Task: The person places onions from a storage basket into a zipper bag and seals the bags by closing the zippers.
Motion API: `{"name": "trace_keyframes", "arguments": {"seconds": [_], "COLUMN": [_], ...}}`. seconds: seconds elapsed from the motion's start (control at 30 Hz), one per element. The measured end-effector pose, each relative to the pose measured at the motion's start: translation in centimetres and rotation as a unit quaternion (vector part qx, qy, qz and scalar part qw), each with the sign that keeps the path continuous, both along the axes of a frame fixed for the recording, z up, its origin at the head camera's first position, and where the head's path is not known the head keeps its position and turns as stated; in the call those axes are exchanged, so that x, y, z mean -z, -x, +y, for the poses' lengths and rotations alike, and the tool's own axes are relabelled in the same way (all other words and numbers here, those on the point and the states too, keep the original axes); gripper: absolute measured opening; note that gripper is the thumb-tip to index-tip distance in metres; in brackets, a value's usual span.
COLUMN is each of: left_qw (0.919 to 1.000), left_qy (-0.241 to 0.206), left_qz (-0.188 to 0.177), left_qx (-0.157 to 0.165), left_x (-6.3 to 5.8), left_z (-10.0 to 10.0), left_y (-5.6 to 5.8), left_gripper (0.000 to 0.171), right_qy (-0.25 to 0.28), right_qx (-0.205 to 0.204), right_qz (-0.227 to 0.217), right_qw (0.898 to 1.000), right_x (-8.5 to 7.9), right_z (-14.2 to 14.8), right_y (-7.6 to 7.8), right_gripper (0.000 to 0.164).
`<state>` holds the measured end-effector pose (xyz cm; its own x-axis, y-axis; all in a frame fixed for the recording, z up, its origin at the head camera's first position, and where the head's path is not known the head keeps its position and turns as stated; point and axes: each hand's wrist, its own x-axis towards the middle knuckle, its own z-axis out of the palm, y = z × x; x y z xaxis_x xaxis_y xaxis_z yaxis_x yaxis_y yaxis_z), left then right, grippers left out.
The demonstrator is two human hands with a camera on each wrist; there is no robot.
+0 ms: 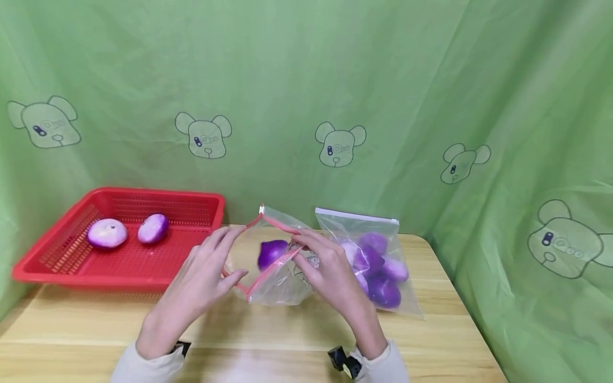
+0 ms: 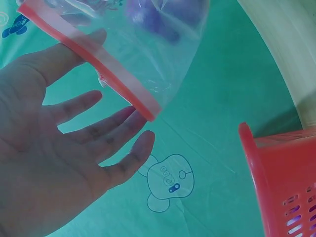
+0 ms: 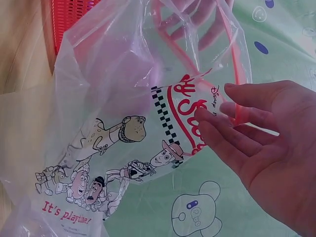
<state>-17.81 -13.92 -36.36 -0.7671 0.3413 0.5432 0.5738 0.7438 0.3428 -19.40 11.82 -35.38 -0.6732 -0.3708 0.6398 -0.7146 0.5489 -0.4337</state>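
Observation:
A clear zip bag with a red zip rim stands with its mouth spread wide; one purple onion shows inside it. My left hand is at the left side of the mouth, fingers outstretched and apart, its thumb reaching over the red rim. On the other side, my right hand pinches the rim between thumb and fingers. Cartoon figures and red lettering are printed on the bag's side in the right wrist view. The onion appears blurred through the plastic there.
A red perforated basket at the left holds two purple-and-white onions. Beyond my right hand lies a second clear bag with a pale zip, filled with several purple onions. Green cloth hangs behind the wooden table.

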Motion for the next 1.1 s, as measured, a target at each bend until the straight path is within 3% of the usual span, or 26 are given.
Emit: {"name": "trace_keyframes", "arguments": {"seconds": [0.13, 0.27, 0.37, 0.47, 0.6, 0.7, 0.87, 1.0, 1.1], "left_qw": [0.9996, 0.9978, 0.9956, 0.9948, 0.9952, 0.9959, 0.9968, 0.9974, 0.9975], "left_qy": [-0.004, -0.011, -0.024, -0.046, -0.068, -0.069, -0.060, -0.049, -0.038], "left_qz": [0.017, 0.003, -0.030, -0.057, -0.054, -0.037, -0.004, 0.014, 0.020], "left_qx": [-0.020, -0.066, -0.085, -0.071, -0.044, -0.046, -0.053, -0.051, -0.056], "left_x": [0.2, 0.5, 0.7, 1.0, 1.0, 0.7, 0.5, 0.4, 0.4], "left_z": [-0.1, -0.5, -0.7, -0.7, -0.3, 0.1, 0.6, 1.1, 1.2], "left_y": [0.4, 0.9, 1.3, 1.5, 1.5, 1.2, 0.5, 0.2, 0.2], "left_gripper": [0.076, 0.066, 0.037, 0.007, 0.010, 0.010, 0.010, 0.014, 0.015], "right_qy": [0.001, 0.004, -0.006, -0.056, -0.127, -0.149, -0.209, -0.247, -0.248], "right_qx": [0.000, -0.007, -0.014, -0.001, 0.033, 0.032, 0.036, 0.060, 0.062], "right_qz": [0.001, -0.003, -0.022, -0.045, -0.038, -0.013, 0.003, -0.027, -0.045], "right_qw": [1.000, 1.000, 1.000, 0.997, 0.991, 0.988, 0.977, 0.967, 0.966], "right_x": [-0.1, -0.2, -0.4, -1.2, -2.8, -3.4, -2.5, -2.1, -2.1], "right_z": [0.1, 0.1, 0.0, 0.0, -0.3, -1.0, -2.8, -3.3, -3.2], "right_y": [-0.1, -0.2, -0.4, -1.4, -3.9, -5.3, -5.6, -5.8, -6.0], "right_gripper": [0.030, 0.027, 0.025, 0.030, 0.037, 0.031, 0.015, 0.019, 0.020]}}
